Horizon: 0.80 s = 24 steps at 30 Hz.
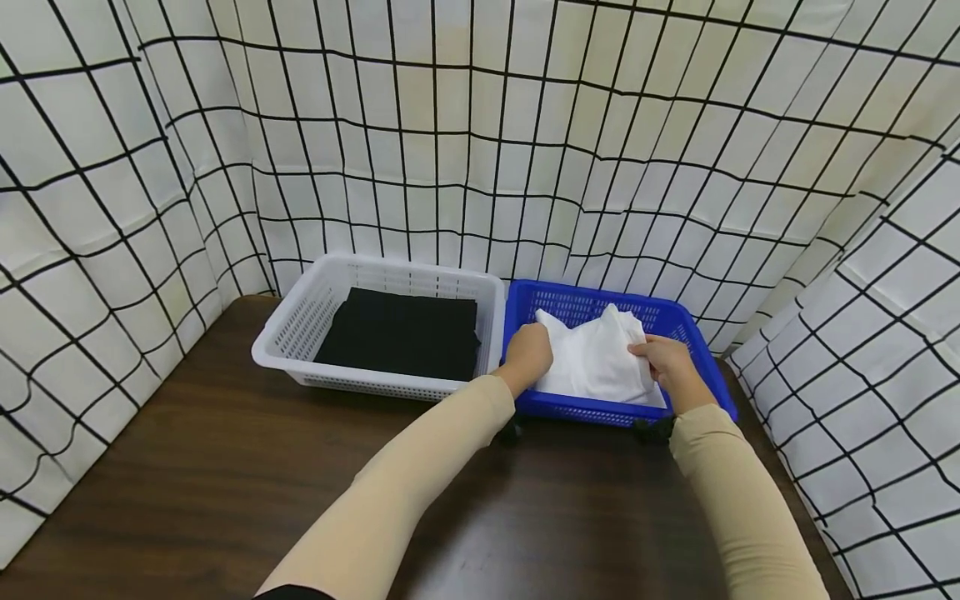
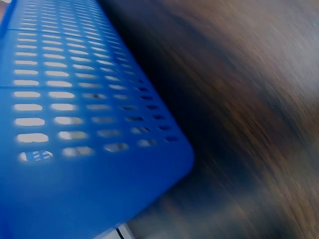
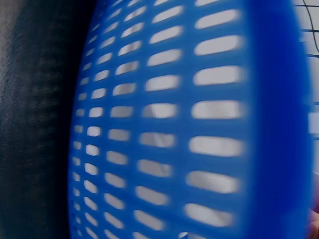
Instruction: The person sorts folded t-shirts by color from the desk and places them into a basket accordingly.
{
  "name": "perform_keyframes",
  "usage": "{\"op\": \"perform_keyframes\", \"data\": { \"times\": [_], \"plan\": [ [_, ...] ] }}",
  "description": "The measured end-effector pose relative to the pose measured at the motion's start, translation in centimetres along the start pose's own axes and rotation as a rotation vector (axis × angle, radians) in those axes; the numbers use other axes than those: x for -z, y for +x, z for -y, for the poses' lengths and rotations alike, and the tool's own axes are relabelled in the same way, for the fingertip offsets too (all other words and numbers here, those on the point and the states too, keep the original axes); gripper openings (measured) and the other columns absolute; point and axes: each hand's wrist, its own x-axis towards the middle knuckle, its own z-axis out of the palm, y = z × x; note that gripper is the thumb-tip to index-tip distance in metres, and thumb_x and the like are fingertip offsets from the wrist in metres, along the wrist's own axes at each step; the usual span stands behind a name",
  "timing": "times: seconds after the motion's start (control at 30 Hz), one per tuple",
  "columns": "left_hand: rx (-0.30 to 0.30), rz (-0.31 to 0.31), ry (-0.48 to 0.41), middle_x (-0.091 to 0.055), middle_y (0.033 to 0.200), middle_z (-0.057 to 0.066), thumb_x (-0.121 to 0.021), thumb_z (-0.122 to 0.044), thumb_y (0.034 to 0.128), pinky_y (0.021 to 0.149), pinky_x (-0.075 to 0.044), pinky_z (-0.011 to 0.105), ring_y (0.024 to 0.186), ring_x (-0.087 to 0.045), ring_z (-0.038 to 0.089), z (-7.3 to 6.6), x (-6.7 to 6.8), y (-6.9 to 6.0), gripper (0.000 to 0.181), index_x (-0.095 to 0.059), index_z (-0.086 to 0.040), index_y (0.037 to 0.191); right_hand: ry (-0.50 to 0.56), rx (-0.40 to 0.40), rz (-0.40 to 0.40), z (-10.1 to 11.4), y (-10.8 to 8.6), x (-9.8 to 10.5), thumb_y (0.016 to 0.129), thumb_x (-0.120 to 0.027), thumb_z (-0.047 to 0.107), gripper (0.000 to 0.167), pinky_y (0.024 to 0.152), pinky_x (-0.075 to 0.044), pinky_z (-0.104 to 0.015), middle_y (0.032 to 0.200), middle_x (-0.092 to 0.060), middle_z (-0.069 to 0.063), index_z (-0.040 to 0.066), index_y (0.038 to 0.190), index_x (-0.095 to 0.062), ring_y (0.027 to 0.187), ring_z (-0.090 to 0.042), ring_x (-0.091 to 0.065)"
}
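A white cloth [image 1: 592,358], perhaps a garment, lies bunched in the blue basket [image 1: 697,350]. At its left edge my left hand [image 1: 529,354] grips the fabric with curled fingers. My right hand [image 1: 670,365] pinches the cloth's right side between thumb and fingers. Both forearms reach over the basket's near rim. The left wrist view holds the slotted blue basket wall [image 2: 75,169] close up, with the hand out of sight. In the right wrist view the basket wall [image 3: 184,124] fills most of the picture, and pale material shows through its slots.
A white basket [image 1: 375,379] stands just left of the blue one, with folded black cloth [image 1: 405,333] inside. Both sit on a dark wooden table [image 1: 225,467]. White sheeting [image 1: 450,167] behind a black grid encloses the back and sides.
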Motion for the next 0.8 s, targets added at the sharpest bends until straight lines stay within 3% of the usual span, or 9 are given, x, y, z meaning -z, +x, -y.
{"op": "perform_keyframes", "data": {
  "times": [0.3,0.4,0.47,0.53,0.63,0.7,0.8],
  "plan": [
    [-0.145,0.040,0.301,-0.074,0.105,0.009,-0.042,-0.005,0.1045,0.082,-0.059,0.033,0.093,-0.071,0.018,-0.2,-0.1,-0.8,0.028,-0.070,-0.004,0.104,-0.061,-0.073,0.039,-0.7,0.8,0.0,0.102,-0.047,0.008,0.057,0.064,-0.044,-0.016,0.156,-0.037,-0.018,0.001,0.155,-0.027,0.094,-0.012,-0.047],
    [-0.179,0.027,0.352,-0.075,0.103,0.009,-0.043,-0.005,0.1045,0.082,-0.060,0.033,0.093,-0.071,0.018,0.0,-0.2,-0.6,0.027,-0.070,-0.005,0.103,-0.151,-0.089,0.103,-1.2,2.3,0.4,0.100,-0.053,0.010,0.067,0.095,-0.053,-0.027,0.162,-0.024,-0.025,-0.007,0.155,-0.018,0.126,-0.025,-0.051],
    [-0.190,-0.003,0.340,-0.075,0.101,0.009,-0.044,-0.006,0.1042,0.079,-0.061,0.033,0.091,-0.072,0.018,0.1,-0.1,-0.4,0.026,-0.071,-0.004,0.102,-0.204,-0.105,0.160,-1.4,2.7,0.5,0.098,-0.056,0.009,0.077,0.115,-0.041,-0.040,0.163,-0.011,-0.028,-0.011,0.154,-0.009,0.146,-0.037,-0.032],
    [-0.181,-0.031,0.287,-0.075,0.097,0.010,-0.047,-0.005,0.1028,0.073,-0.061,0.031,0.086,-0.072,0.017,0.0,0.3,-0.3,0.025,-0.071,-0.004,0.097,-0.256,-0.116,0.226,-1.6,2.5,0.6,0.097,-0.057,0.011,0.083,0.122,-0.025,-0.050,0.162,0.001,-0.032,-0.015,0.152,-0.001,0.152,-0.044,-0.007],
    [-0.155,-0.051,0.147,-0.074,0.088,0.008,-0.052,-0.002,0.0983,0.064,-0.057,0.026,0.075,-0.067,0.013,0.1,1.4,-0.4,0.024,-0.073,-0.003,0.088,-0.326,-0.101,0.264,-1.2,0.4,0.4,0.098,-0.053,0.010,0.079,0.123,-0.023,-0.052,0.161,0.000,-0.035,-0.017,0.151,-0.001,0.151,-0.049,-0.008],
    [-0.118,-0.030,-0.016,-0.074,0.084,0.007,-0.056,-0.001,0.0952,0.061,-0.055,0.023,0.071,-0.064,0.012,0.5,2.1,-0.8,0.020,-0.075,-0.002,0.089,-0.370,-0.058,0.264,-1.0,-0.9,0.6,0.100,-0.049,0.013,0.074,0.122,-0.023,-0.054,0.159,-0.003,-0.037,-0.018,0.151,-0.005,0.149,-0.051,-0.010],
    [-0.035,0.031,-0.388,-0.077,0.090,0.012,-0.061,-0.003,0.0935,0.070,-0.060,0.024,0.077,-0.072,0.017,1.7,3.3,-1.5,0.017,-0.076,0.001,0.100,-0.326,0.051,0.272,-0.8,-3.1,1.3,0.104,-0.043,0.013,0.068,0.122,-0.020,-0.055,0.160,-0.002,-0.036,-0.019,0.150,-0.005,0.149,-0.051,-0.009]
  ]
}}
